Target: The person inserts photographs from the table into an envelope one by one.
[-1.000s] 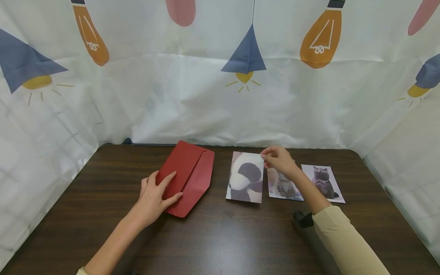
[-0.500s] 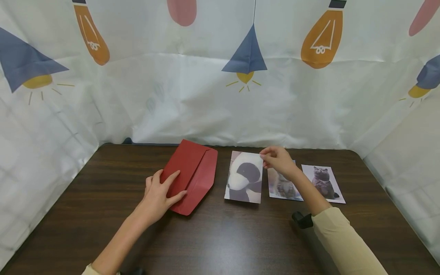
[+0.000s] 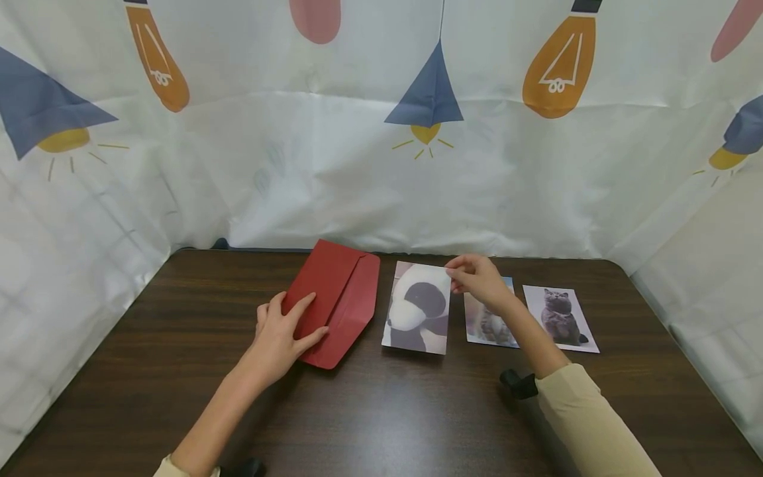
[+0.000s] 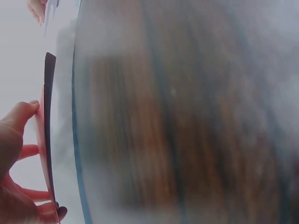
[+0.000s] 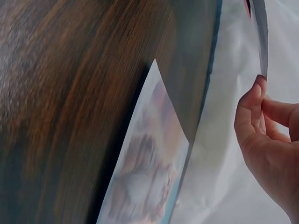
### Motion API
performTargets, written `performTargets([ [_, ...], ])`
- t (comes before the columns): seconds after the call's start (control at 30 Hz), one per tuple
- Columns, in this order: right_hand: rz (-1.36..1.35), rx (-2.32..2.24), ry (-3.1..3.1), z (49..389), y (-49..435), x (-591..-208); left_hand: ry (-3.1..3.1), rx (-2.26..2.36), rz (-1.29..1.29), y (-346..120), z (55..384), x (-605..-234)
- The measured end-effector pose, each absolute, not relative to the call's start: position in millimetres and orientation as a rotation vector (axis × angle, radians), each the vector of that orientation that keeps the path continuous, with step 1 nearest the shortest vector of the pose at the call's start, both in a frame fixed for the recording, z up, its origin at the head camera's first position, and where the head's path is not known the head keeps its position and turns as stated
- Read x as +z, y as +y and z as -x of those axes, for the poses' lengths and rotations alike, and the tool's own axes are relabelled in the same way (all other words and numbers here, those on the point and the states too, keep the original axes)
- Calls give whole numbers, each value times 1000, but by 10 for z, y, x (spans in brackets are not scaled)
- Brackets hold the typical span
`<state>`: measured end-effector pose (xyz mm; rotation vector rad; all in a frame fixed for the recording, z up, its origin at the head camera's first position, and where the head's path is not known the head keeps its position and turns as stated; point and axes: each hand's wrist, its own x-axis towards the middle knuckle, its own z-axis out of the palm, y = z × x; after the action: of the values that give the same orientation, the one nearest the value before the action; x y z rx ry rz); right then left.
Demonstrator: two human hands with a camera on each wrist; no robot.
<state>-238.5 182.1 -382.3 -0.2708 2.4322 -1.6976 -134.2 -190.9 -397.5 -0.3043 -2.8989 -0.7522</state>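
Note:
My left hand (image 3: 280, 341) holds a red envelope (image 3: 324, 285) by its left side, thumb and forefinger spread over its face. In the left wrist view the envelope (image 4: 46, 126) shows edge-on between thumb and fingers. To its right, my right hand (image 3: 484, 281) pinches the upper right corner of a photo card (image 3: 411, 315) with a white and dark animal-like picture. The right wrist view shows this card (image 5: 263, 37) edge-on above the thumb and fingertips. A cat photo card (image 3: 491, 324) lies partly behind the right forearm.
A second cat photo card (image 3: 561, 318), showing a grey cat, lies farther right on the dark wooden table (image 3: 381, 417). Behind the table hangs a white curtain (image 3: 334, 179) printed with lamps. Dark wrist straps (image 3: 518, 384) sit by the sleeves.
The red envelope has moved a little right and away with my left hand. My right hand has drawn the pinched photo card slightly left, toward the envelope, uncovering more of the cat card behind.

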Motion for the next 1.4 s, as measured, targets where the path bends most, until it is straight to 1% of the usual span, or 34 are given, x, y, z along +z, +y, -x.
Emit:
performTargets([
  [1.4,200,-1796,2325,2387,1529,-3745,-2892,-813,247,-1882,1358,-3889],
])
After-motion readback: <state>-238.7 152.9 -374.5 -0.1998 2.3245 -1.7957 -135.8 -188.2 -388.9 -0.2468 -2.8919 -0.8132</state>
